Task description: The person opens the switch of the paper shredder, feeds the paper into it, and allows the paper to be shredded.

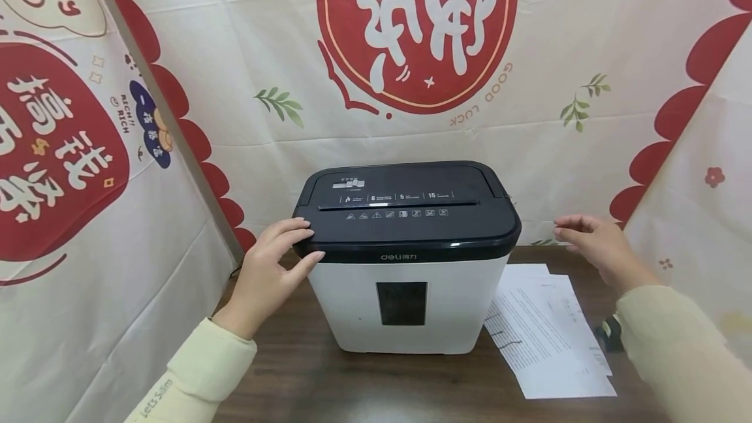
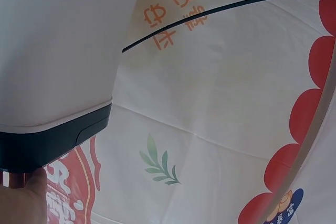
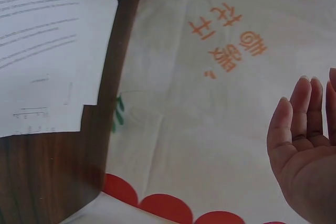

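A paper shredder [image 1: 405, 305] with a white bin and black top stands upright on the table in the head view. My left hand [image 1: 267, 273] rests on the left front corner of its black top [image 1: 405, 227], fingertips on the upper face and thumb at the front edge. To the right of the shredder, my right hand [image 1: 602, 250] hovers in the air with nothing in it. Its fingers [image 3: 300, 98] show lightly bent in the right wrist view. Below and left of that hand lie printed paper sheets [image 1: 546, 331], overlapping, partly behind the shredder.
The brown wooden table [image 1: 329, 390] runs under everything. Printed cloth [image 1: 235, 70] hangs behind and at both sides. A small dark object [image 1: 610, 335] sits by the right forearm, partly hidden. A black cord [image 2: 236, 6] leads from the shredder in the left wrist view.
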Demonstrator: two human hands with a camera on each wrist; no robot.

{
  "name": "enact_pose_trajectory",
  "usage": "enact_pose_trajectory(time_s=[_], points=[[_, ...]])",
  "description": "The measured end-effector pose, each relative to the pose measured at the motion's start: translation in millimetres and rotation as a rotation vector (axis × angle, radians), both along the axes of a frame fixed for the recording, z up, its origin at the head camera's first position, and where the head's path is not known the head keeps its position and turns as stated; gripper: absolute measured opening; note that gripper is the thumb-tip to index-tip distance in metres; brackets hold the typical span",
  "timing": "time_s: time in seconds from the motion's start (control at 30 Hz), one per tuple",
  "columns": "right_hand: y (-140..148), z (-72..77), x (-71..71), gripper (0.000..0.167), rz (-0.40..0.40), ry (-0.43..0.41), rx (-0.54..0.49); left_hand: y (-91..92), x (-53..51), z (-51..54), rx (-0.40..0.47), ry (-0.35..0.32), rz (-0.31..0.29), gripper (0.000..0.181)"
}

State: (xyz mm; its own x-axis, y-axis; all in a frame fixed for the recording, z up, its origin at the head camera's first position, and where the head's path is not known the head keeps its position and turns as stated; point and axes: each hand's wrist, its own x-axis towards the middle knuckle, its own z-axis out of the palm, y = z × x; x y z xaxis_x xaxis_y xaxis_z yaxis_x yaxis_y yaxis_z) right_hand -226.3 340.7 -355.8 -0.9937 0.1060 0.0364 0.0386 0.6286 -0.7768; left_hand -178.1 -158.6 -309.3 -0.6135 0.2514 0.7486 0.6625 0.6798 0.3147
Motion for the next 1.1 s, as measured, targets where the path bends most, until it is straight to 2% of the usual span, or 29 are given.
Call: enact_pose_trajectory(time_s=[0.27, 0.43, 0.63, 0.77, 0.93, 1.1], points=[[5.1, -31.5, -2.0, 0.052, -0.04, -0.03, 0.0, 0.1, -3.7, -5.6, 0.053, 0.067, -0.056, 0.036], [5.9, -50.7, -0.5, 0.054, -0.054, -0.066, -0.053, 0.3, -5.3, -7.6, 0.063, 0.075, -0.056, 0.037], [4.9, -74.0, 0.2, 0.055, -0.091, -0.16, -0.14, -0.7, -6.5, -11.3, 0.095, 0.086, -0.063, 0.038], [6.5, -84.9, -2.5, 0.051, -0.107, -0.174, -0.071, -0.7, -6.7, -11.8, 0.107, 0.087, -0.069, 0.038], [10.2, -99.0, -2.9, 0.048, -0.078, -0.151, 0.039, 0.5, -5.9, -12.0, 0.121, 0.092, -0.084, 0.038], [13.7, -116.4, -4.2, 0.047, -0.068, -0.163, 0.074, 1.5, -5.4, -13.6, 0.139, 0.105, -0.098, 0.041]])
